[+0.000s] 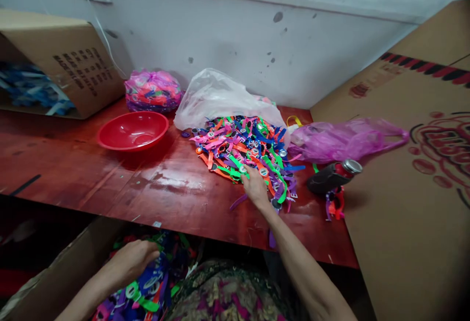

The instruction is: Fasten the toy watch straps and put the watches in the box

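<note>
A heap of colourful toy watches (245,148) in pink, green, orange, blue and purple lies on the red wooden table (91,174), spilling from a clear plastic bag (220,96). My right hand (254,186) reaches onto the near edge of the heap, fingers bent down on the straps. My left hand (132,258) is low, below the table edge, curled over more watches (147,291) piled in a cardboard box (55,282) by my lap. What its fingers grip is hidden.
A red plastic bowl (132,130) sits left of the heap. Behind it is a tied bag of watches (152,90). A purple bag (341,139) and a dark bottle (333,176) lie right. Cardboard boxes (62,56) stand far left, and cardboard sheets (411,174) at right.
</note>
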The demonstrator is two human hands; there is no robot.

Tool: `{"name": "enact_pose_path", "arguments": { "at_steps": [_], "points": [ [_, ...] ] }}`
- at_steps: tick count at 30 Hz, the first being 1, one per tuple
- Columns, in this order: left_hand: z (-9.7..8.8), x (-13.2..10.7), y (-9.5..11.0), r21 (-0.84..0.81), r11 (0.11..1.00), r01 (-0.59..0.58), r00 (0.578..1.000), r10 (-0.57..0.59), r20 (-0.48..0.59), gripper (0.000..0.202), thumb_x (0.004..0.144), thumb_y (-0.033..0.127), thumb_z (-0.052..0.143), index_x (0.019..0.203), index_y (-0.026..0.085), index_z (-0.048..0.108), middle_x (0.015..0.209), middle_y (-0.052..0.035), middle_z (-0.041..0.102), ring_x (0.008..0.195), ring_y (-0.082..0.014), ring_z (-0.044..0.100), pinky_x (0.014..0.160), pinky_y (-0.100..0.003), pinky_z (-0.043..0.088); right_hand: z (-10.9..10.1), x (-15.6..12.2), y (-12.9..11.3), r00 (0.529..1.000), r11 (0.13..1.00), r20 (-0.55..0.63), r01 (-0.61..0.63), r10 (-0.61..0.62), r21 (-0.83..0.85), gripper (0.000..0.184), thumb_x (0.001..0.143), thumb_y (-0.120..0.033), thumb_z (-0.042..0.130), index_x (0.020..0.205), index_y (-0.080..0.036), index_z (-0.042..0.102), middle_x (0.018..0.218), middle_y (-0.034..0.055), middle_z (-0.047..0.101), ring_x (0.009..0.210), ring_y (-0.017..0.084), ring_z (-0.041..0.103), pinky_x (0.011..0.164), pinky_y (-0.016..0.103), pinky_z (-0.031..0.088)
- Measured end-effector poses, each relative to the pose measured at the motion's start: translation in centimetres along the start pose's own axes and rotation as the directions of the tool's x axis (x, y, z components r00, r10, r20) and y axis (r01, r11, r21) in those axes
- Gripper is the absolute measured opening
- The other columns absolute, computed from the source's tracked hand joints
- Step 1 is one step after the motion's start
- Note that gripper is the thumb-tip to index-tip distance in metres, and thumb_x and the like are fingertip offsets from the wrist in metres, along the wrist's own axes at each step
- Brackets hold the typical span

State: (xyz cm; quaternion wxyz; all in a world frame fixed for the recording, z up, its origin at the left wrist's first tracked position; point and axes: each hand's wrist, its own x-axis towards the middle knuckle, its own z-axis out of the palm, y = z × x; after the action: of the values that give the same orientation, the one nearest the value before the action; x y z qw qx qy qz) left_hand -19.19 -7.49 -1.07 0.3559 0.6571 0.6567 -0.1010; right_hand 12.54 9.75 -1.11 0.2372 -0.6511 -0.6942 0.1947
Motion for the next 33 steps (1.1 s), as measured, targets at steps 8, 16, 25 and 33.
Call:
{"name": "enact_pose_path", "arguments": {
  "at_steps": [8,16,25,33],
  "points": [
    [-1.0,2.6,7.1,-0.165,0.976,-0.140,0.958,0.091,-0.272,0.037,0.084,0.041,0.033,0.088,0.019,0.063,0.085,-0.0056,0.066,0.081,-0.0188,0.060,0.071,-0.026,0.041,4.8,-1.4,-3.1,0.980,0.958,0.190,0.101,-0.050,-0.269,0.024,0.085,-0.034,0.046,0.105,-0.023,0.053,0.100,0.0055,0.054,0.084,0.018,0.058,0.063,0.025,0.042],
    [2.5,7.9,14.4,-0.791,0.569,-0.224,0.955,-0.035,-0.296,0.042,0.079,0.047,0.041,0.100,0.013,0.052,0.068,0.0002,0.055,0.045,-0.0064,0.047,0.043,-0.017,0.035,3.6,-6.2,-0.8,0.972,0.979,0.116,0.205,-0.203,-0.005,0.024,0.090,-0.029,0.039,0.106,-0.022,0.055,0.097,0.0040,0.060,0.088,0.015,0.057,0.072,0.023,0.040],
    [1.9,7.5,13.7,-0.615,0.730,-0.297,0.878,-0.043,-0.476,0.030,0.080,0.037,0.041,0.084,0.014,0.060,0.059,0.0015,0.052,0.052,-0.0085,0.046,0.052,-0.018,0.035,0.0,-3.8,0.6,0.998,0.948,-0.041,0.040,-0.055,-0.314,0.034,0.085,-0.023,0.043,0.118,-0.018,0.053,0.109,0.0130,0.055,0.100,0.026,0.047,0.079,0.034,0.035],
    [2.3,8.0,13.4,-0.784,0.591,-0.191,0.937,-0.128,-0.324,0.034,0.078,0.040,0.045,0.093,0.011,0.056,0.060,0.0020,0.054,0.042,-0.0053,0.043,0.042,-0.017,0.034,3.0,-7.2,-1.7,0.961,0.985,0.259,0.133,-0.101,-0.110,0.018,0.082,-0.023,0.049,0.096,-0.016,0.057,0.090,0.0079,0.060,0.084,0.020,0.053,0.070,0.030,0.034]
  ]
}}
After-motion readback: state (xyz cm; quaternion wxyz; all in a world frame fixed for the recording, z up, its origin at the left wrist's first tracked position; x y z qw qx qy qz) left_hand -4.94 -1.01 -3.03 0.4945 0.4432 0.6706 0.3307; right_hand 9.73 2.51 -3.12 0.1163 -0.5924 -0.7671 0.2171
